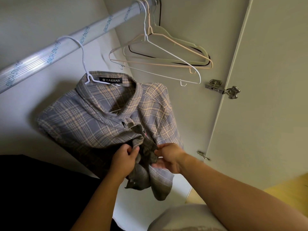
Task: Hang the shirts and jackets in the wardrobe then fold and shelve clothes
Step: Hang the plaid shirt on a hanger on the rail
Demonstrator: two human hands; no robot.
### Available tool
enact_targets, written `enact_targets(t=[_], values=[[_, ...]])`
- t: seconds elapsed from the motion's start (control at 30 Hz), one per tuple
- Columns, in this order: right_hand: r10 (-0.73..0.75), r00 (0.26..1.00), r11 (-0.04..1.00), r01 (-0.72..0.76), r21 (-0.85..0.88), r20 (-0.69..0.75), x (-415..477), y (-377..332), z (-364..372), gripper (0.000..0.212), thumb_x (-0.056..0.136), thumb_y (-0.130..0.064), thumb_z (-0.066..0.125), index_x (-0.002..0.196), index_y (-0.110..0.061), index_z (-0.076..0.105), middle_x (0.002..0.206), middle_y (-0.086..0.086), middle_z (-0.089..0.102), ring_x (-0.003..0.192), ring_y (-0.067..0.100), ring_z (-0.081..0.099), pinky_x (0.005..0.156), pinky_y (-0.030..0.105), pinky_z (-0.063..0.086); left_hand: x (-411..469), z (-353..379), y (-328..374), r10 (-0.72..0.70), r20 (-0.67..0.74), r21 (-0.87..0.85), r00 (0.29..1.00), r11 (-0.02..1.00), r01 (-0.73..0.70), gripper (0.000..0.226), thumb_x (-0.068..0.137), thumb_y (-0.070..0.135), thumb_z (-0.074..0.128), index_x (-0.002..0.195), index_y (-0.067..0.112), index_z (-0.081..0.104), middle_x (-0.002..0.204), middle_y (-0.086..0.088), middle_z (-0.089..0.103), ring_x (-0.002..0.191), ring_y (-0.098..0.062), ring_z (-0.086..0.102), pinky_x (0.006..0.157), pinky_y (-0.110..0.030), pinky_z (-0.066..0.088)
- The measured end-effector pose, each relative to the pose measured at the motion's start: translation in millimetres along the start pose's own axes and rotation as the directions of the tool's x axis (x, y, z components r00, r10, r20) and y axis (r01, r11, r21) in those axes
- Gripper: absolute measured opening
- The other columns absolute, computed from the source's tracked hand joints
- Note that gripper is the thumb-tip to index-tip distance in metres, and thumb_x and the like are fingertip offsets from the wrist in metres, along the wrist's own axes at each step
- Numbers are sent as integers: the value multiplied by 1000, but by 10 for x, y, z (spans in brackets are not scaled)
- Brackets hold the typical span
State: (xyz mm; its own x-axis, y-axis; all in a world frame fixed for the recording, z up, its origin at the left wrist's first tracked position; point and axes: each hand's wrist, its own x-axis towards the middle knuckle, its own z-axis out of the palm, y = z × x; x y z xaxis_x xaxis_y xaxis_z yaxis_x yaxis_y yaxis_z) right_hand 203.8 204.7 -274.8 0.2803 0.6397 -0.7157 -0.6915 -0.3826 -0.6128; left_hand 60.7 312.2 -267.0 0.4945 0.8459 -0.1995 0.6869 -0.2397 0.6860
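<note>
A plaid shirt (100,114) hangs on a white hanger (83,60) from the rail (50,54), left of a bunch of bare hangers (160,54) at the rail's far end. Low on the shirt's front, the left hand (125,160) curls its fingers and thumb round the left edge of the placket. The right hand (170,157) pinches the opposite edge between thumb and fingers. The two hands sit just beside each other. The wardrobe door (266,80) stands open at the right.
</note>
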Motion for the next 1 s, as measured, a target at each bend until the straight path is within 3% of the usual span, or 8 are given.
enact_targets(t=[0.2, 0.3, 0.4, 0.53, 0.63, 0.73, 0.87, 1.0], values=[[-4, 1000, 999, 3, -38, -17, -10, 15, -17, 51, 72, 27, 65, 113, -3, 63, 103, 23, 71, 85, 34, 74, 78, 39, 62, -1, -21, -5, -84, 131, -305, 988, 945, 121, 29, 87, 22, 77, 78, 8, 54, 66, -6, 58, 58, -15, 54, 53, -29, 48], [-18, 998, 995, 12, -94, -64, -10, 22, -27, 37, 75, 24, 66, 99, -4, 68, 87, 17, 72, 62, 26, 72, 65, 33, 62, -8, -23, 22, -133, 231, -528, 964, 815, 239, 18, 87, 16, 77, 82, 4, 64, 72, -8, 67, 63, -16, 64, 60, -28, 55], [-75, 988, 951, 30, -306, -136, 4, 29, -45, 26, 75, 18, 67, 81, -8, 70, 70, 12, 67, 50, 22, 63, 62, 32, 57, 0, -22, 38, -179, 271, -606, 946, 732, 312, 7, 94, 10, 68, 90, 5, 72, 80, -10, 74, 71, -20, 72, 66, -32, 60], [-193, 973, 819, 89, -568, -125, 2, 42, -67, 19, 82, 2, 64, 91, -15, 63, 77, 3, 62, 57, 16, 58, 45, 19, 48, -24, 3, 12, -139, 253, -491, 958, 835, 250, 16, 86, -8, 70, 93, 7, 71, 86, -13, 74, 81, -25, 75, 67, -29, 60], [-273, 957, 726, 139, -674, -97, 1, 34, -62, 24, 85, 1, 60, 105, -12, 62, 95, 9, 65, 77, 23, 66, 66, 33, 61, -40, 44, -14, -120, 167, -340, 979, 925, 171, 16, 82, -6, 75, 89, 5, 65, 83, -13, 72, 78, -25, 74, 65, -31, 61], [-274, 960, 591, 126, -797, -52, -7, 15, -52, 37, 82, 7, 63, 114, -13, 61, 104, 12, 69, 96, 29, 69, 83, 43, 60, -64, 78, -17, -79, 116, -141, 990, 985, 95, 17, 81, 4, 80, 83, 9, 64, 74, -8, 71, 66, -20, 71, 66, -36, 61], [-265, 962, 699, 150, -699, -58, -9, 36, -59, 23, 89, 2, 60, 105, -14, 65, 94, 12, 72, 86, 28, 73, 77, 42, 62, -140, 97, 6, 8, 125, 5, 992, 1000, -9, 12, 83, 12, 79, 79, 18, 69, 74, -1, 72, 68, -17, 70, 67, -33, 60], [-185, 981, 799, 114, -590, -60, -13, 47, -61, 21, 80, 6, 71, 89, -12, 73, 86, 8, 73, 76, 18, 72, 69, 28, 62, -181, 101, 18, -21, 141, -50, 990, 998, 28, 10, 87, 11, 74, 84, 21, 72, 78, 0, 74, 72, -15, 71, 71, -31, 60]])
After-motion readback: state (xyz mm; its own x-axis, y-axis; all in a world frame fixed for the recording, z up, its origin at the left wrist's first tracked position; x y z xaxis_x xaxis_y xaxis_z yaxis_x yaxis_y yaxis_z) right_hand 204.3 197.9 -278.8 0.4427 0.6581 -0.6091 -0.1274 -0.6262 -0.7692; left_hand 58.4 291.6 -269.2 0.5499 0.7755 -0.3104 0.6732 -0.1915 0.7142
